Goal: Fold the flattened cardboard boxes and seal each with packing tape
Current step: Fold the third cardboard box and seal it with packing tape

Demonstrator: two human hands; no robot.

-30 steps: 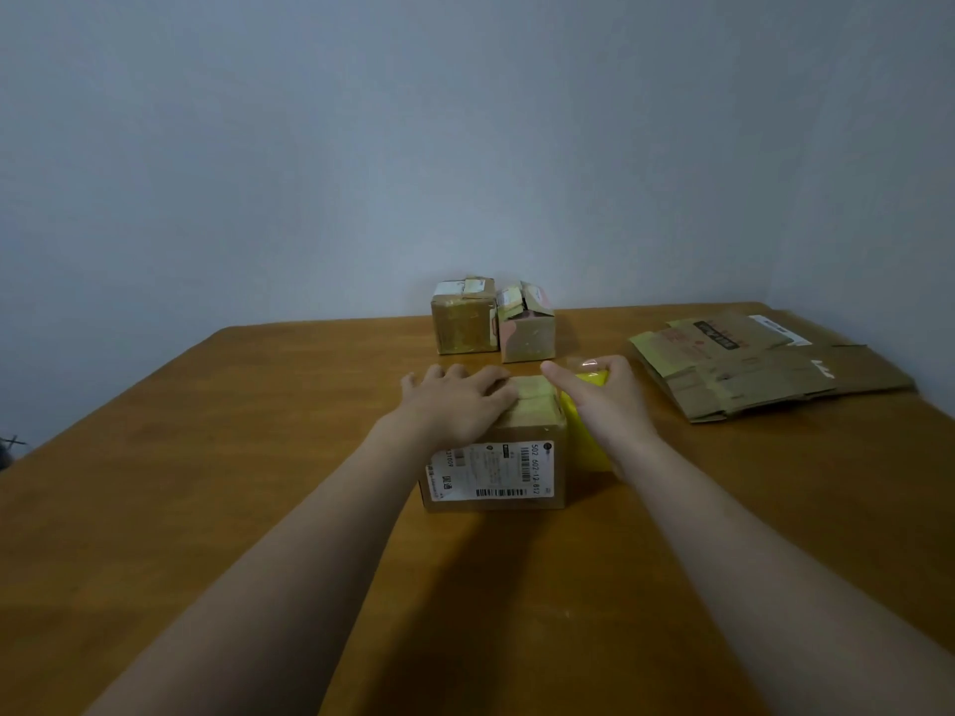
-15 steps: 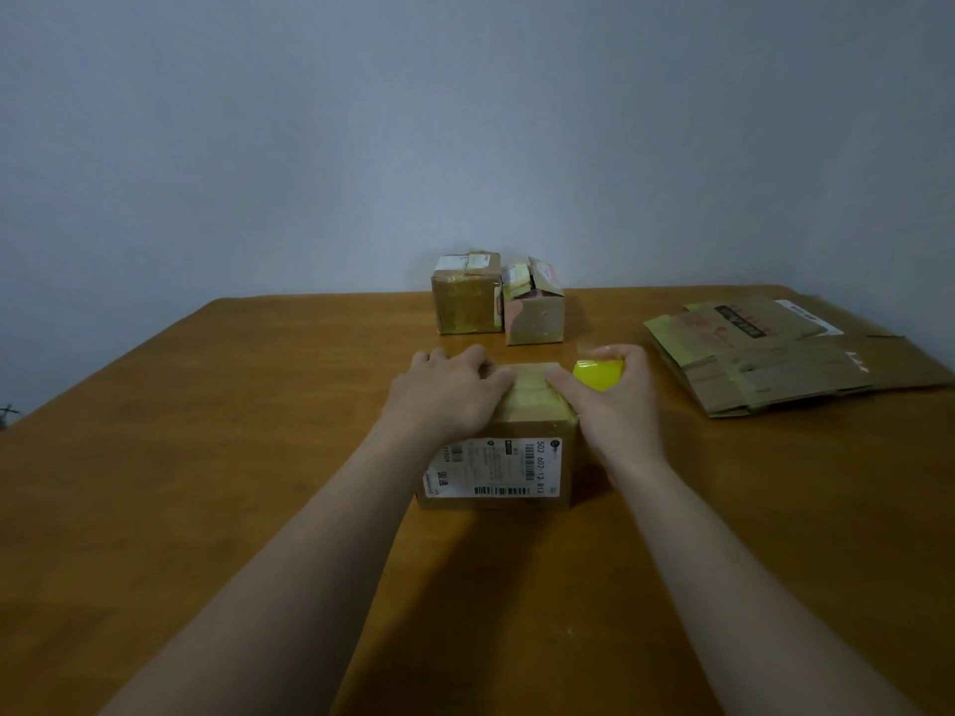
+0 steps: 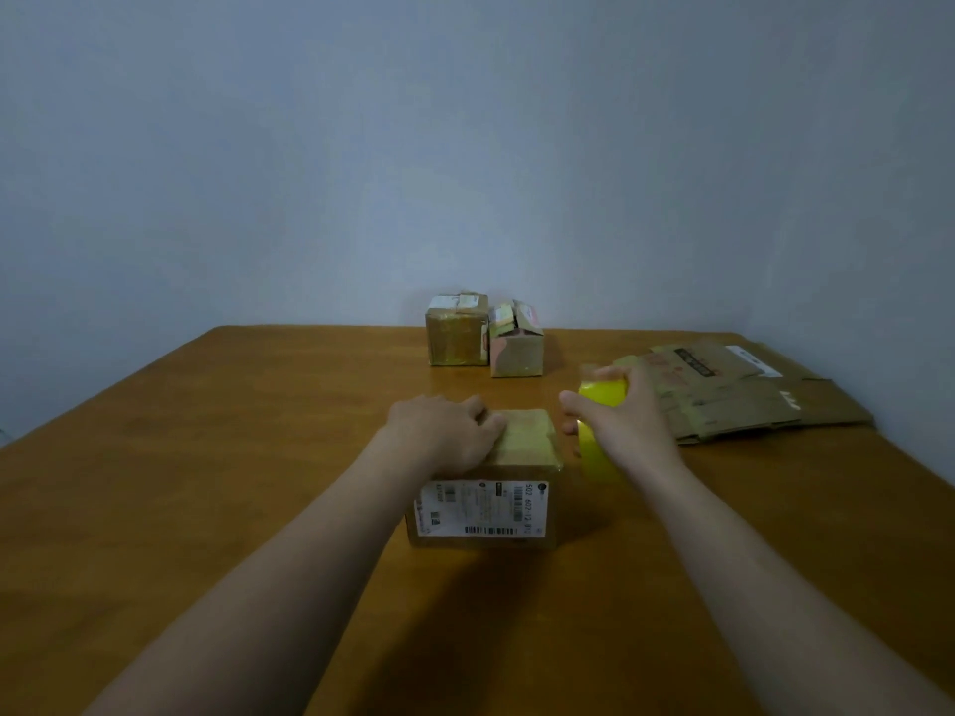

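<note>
Your left hand [image 3: 444,431] rests on the left part of the box [image 3: 483,514] top, fingers loosely bent and pressing down, gripping nothing. The box stands on the table [image 3: 206,483] right in front of you, label side toward you. A yellowish tape strip [image 3: 527,436] covers the right part of its top, with its long axis running from the near edge to the far edge.

Your right hand [image 3: 633,423] is wrapped around the yellow tape roll [image 3: 602,395], thumb reaching toward the box and fingers curled over the far rim. The roll stands on edge just beside the box's right face. I cannot tell whether tape joins it to the box.

So the box lies to the left of the fingers holding the roll, and any further pass, I judge, has to follow that near-to-far line while the left hand pins the lid.

The flattened boxes [image 3: 734,395] lie just beyond your right hand, the nearer hand for them. Two folded boxes [image 3: 457,335] stand at the far edge.
</note>
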